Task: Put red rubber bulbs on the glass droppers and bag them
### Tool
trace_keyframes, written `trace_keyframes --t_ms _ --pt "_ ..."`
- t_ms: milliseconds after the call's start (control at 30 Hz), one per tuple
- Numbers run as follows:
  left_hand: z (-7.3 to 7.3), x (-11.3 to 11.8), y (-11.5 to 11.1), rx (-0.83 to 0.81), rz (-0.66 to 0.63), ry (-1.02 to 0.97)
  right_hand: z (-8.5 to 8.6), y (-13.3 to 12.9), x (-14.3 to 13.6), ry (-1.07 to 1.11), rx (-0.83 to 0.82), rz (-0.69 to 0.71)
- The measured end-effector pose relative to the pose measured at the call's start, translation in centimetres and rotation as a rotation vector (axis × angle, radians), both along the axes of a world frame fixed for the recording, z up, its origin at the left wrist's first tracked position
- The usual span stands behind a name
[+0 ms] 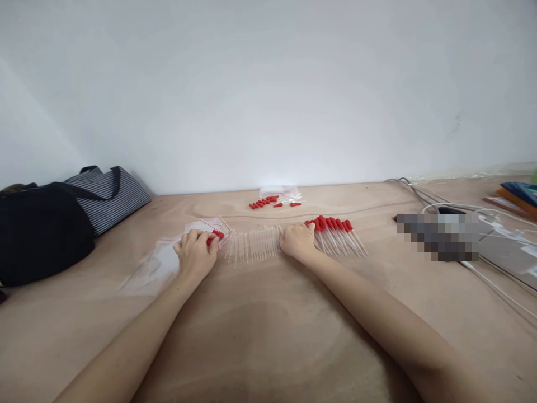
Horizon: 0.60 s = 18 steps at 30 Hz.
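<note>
My left hand is closed in a pinch on a red rubber bulb, above clear zip bags with red edges. Another red bulb lies by its fingertips. Between my hands, thin clear dropper tubes lie side by side in a row. My right hand rests at the row's right end with curled fingers; whatever they grip is hidden. Just right of it lie several droppers, clear tubes topped with red bulbs.
Loose red bulbs and a clear bag lie near the wall. On the left sits a black and striped bag. Cables, a blurred-out dark object and a grey laptop-like slab occupy the right side.
</note>
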<state>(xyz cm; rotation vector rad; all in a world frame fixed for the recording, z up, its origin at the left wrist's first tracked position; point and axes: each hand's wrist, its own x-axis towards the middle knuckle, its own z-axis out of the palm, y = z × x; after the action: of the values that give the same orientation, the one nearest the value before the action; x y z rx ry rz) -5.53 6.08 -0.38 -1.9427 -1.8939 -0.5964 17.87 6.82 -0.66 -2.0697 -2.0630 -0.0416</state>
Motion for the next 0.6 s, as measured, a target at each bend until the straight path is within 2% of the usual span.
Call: trace_keyframes --t_ms 200,367,433,467,600 --pt "0.0 1.7 -1.1 0.110 -0.207 -0.084 -0.2 1.2 -0.4 0.027 0.053 -0.032" --pt "0.1 3.7 -2.7 0.069 -0.499 -0.159 1.0 -0.2 0.9 0.065 0.143 0.009" --pt "-0.1 4.7 -3.6 -0.003 -0.640 -0.180 1.0 -1.6 2.3 0.080 0.200 0.105" --pt "-0.2 5.3 -4.0 -0.048 -0.707 -0.189 0.7 -2.4 3.2 0.095 0.266 0.197" --pt "-1.2 7.0 -5.1 -0.180 -0.870 -0.245 -1.4 -5.6 6.6 0.205 0.438 0.495"
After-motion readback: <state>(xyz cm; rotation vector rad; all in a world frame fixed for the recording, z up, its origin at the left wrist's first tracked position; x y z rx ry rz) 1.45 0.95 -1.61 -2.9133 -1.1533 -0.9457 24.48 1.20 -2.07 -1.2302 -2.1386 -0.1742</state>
